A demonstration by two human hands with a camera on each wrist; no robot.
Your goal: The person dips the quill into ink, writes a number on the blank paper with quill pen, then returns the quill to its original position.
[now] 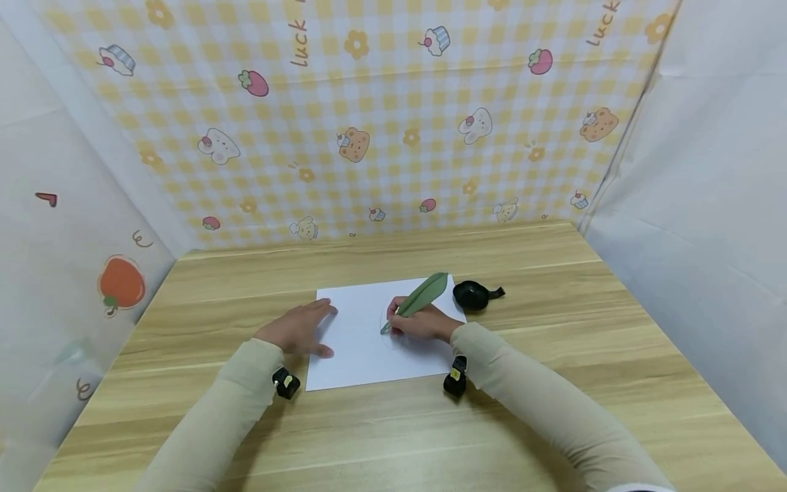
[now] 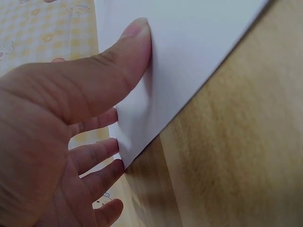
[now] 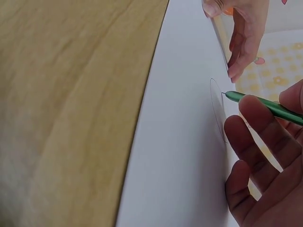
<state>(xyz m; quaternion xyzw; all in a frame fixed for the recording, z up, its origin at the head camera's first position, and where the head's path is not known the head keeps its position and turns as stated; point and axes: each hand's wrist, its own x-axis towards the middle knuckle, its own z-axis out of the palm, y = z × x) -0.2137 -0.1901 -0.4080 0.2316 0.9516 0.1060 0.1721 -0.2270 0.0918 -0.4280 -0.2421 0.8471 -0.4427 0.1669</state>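
A white sheet of paper [image 1: 350, 365] lies on the wooden table. My right hand [image 1: 427, 322] grips a green leaf-shaped pen [image 1: 425, 295] between thumb and fingers, its broad leaf end slanting up to the right. In the right wrist view the tip of the pen [image 3: 236, 96] is at the paper, beside a thin drawn curve [image 3: 214, 106] shaped like a long loop. My left hand [image 1: 300, 329] rests at the left edge of the sheet, thumb and fingers spread. In the left wrist view its thumb [image 2: 135, 52] lies over the paper [image 2: 189, 42].
A black rounded object [image 1: 472, 296] with a narrow stem-like end sits beside the sheet's upper right corner. Behind the table [image 1: 369, 437] hangs a yellow checked cloth [image 1: 393, 102] with printed cartoons. White sheeting [image 1: 695, 205] closes off both sides.
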